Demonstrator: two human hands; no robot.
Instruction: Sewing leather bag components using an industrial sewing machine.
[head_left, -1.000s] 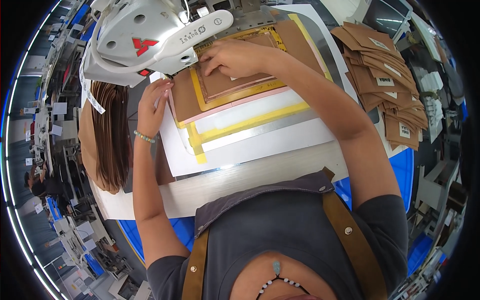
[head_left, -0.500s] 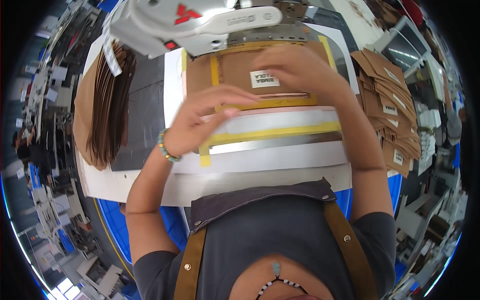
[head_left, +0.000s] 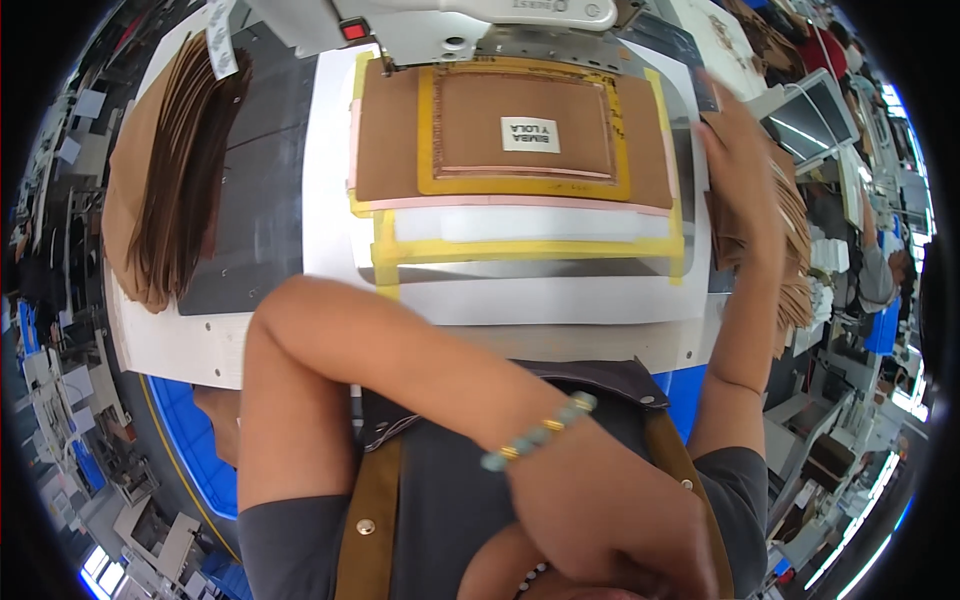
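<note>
My right hand [head_left: 740, 150] is at the right of the work plate, beside a pile of brown pieces [head_left: 790, 230]. Its fingers are stretched out, with nothing seen in them. Across my chest, my left hand [head_left: 620, 510] is raised near my face at the lower edge; its fingers are blurred and partly hidden. A bead bracelet [head_left: 540, 430] circles that wrist. In front of me a brown flat piece [head_left: 390, 150] with a small white label [head_left: 530, 135] lies on the taped white template [head_left: 330, 150]. A yellow frame [head_left: 425, 130] surrounds the label area. Neither hand touches the piece.
A white sewing machine head [head_left: 400, 35] with a red switch hangs over the far edge of the template. Folded brown pieces [head_left: 170, 180] stand in a stack on the left. A blue bin [head_left: 190, 440] sits below the table edge, and a screen [head_left: 815, 115] stands at far right.
Both hands have left the brown piece. My right hand moved right toward the pile; my left swung back across my chest toward my face. The label and yellow frame are now uncovered.
</note>
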